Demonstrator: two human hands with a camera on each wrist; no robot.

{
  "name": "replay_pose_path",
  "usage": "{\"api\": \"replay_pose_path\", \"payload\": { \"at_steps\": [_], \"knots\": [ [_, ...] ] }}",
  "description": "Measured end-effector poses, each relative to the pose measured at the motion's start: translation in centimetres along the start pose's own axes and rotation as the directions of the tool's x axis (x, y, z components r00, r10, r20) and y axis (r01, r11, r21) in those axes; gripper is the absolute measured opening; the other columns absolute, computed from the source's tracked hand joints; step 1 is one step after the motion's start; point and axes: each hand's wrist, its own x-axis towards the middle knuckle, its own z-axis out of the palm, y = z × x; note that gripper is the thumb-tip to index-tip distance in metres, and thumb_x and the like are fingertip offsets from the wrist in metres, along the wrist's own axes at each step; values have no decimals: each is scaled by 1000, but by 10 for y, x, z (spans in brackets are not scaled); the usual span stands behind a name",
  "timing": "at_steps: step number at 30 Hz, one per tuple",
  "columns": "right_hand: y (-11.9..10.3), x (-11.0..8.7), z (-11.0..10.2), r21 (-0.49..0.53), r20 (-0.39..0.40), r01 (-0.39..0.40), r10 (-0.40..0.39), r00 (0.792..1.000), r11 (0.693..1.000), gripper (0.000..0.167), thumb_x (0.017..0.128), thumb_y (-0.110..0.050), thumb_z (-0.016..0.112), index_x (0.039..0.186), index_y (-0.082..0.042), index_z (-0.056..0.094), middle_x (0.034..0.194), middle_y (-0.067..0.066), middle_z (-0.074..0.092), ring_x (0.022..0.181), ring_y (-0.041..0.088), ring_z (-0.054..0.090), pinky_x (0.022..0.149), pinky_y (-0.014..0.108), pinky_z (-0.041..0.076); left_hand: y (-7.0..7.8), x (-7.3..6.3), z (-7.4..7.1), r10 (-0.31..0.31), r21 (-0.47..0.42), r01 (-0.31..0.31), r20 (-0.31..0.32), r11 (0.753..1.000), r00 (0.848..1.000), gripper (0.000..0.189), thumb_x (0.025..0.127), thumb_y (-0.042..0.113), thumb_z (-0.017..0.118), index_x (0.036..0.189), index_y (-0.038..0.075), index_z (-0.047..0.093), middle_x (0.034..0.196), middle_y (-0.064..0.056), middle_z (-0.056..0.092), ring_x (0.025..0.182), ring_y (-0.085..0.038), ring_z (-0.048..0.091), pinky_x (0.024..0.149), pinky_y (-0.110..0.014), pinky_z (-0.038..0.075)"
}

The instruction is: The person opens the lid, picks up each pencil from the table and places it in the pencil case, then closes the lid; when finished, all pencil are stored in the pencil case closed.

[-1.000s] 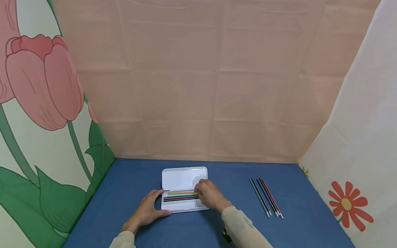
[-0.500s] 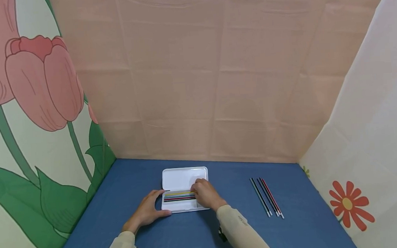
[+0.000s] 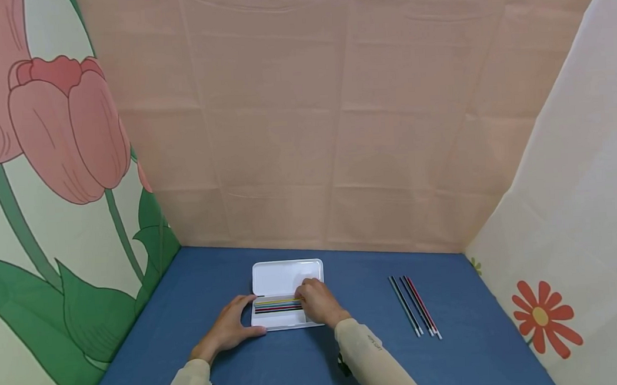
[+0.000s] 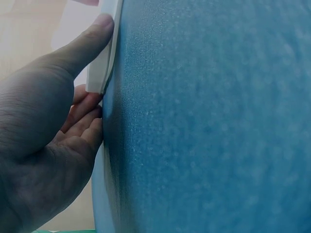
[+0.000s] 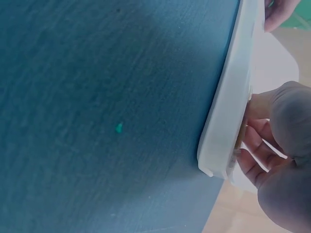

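A white pencil case (image 3: 276, 321) lies on the blue cloth with its lid (image 3: 279, 277) flipped up behind it. Several colored pencils (image 3: 275, 306), yellow, blue, red and dark among them, lie side by side inside. My left hand (image 3: 229, 327) grips the case's left end, the thumb (image 4: 99, 34) against its front wall and the fingers behind. Over the right part of the case, my right hand (image 3: 319, 302) has its curled fingers (image 5: 257, 141) down inside, pinching a colored pencil at the row's right end. That hand hides the pencils' right ends.
Several more colored pencils (image 3: 404, 307) lie loose on the blue cloth (image 3: 345, 272) to the right of the case. A beige sheet (image 3: 304, 128) rises behind, with floral panels on both sides.
My right hand has shifted slightly left inside the case, and the yellow pencil now lies straighter along the row. The left hand has kept its grip on the case.
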Motion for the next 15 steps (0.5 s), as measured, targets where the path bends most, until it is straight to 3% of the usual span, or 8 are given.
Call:
{"api": "replay_pose_path", "payload": {
  "at_steps": [8,15],
  "knots": [
    [2,-2,2,29,-28,-8,9,1000,1000,17,101,-3,79,115,-9,86,103,3,78,97,14,66,92,33,63,-1,0,0,16,-1,-16,0,1000,1000,96,85,43,101,163,8,57,162,-19,59,153,-46,54,127,-73,43],
    [5,-7,2,68,-64,30,-26,998,997,20,99,-9,82,118,-6,83,104,4,78,96,15,65,88,32,62,-1,-1,0,14,-2,-14,-3,1000,1000,97,84,43,102,163,8,57,162,-19,59,153,-46,54,128,-73,43]
  ]
}}
